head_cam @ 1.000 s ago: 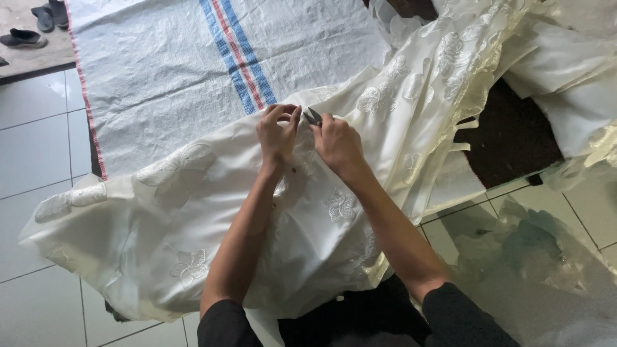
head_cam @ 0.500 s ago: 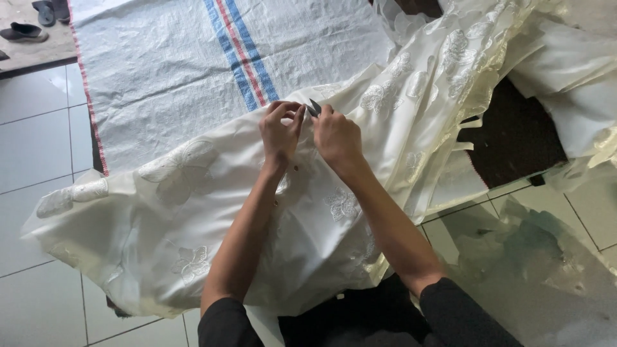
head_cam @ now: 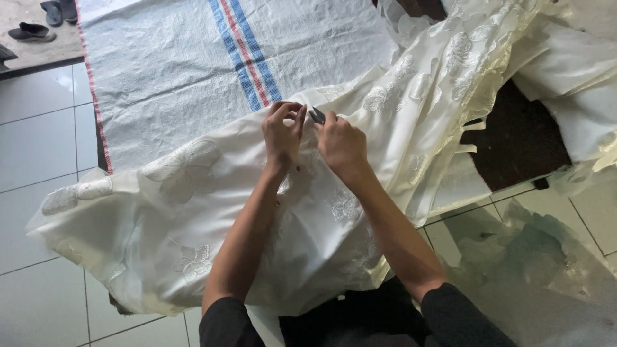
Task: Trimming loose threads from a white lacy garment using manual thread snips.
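Observation:
A large cream fabric (head_cam: 193, 212) with embroidered flower patterns lies spread over my lap and the floor. My left hand (head_cam: 283, 132) pinches its upper edge with fingers closed on the cloth. My right hand (head_cam: 340, 144) is just beside it, gripping a small dark metal tool (head_cam: 317, 115) at the same edge. The two hands almost touch. What the tool's tip does at the cloth is hidden by my fingers.
A white woven plastic mat (head_cam: 193, 64) with blue and red stripes covers the floor ahead. More cream fabric (head_cam: 565, 71) piles up at the right over a dark rug (head_cam: 520, 138). Clear plastic sheeting (head_cam: 533, 263) lies at the lower right. Sandals (head_cam: 35, 29) rest at the top left.
Both hands stay together at the fabric's upper edge, with only slight finger shifts. The view has drifted a little.

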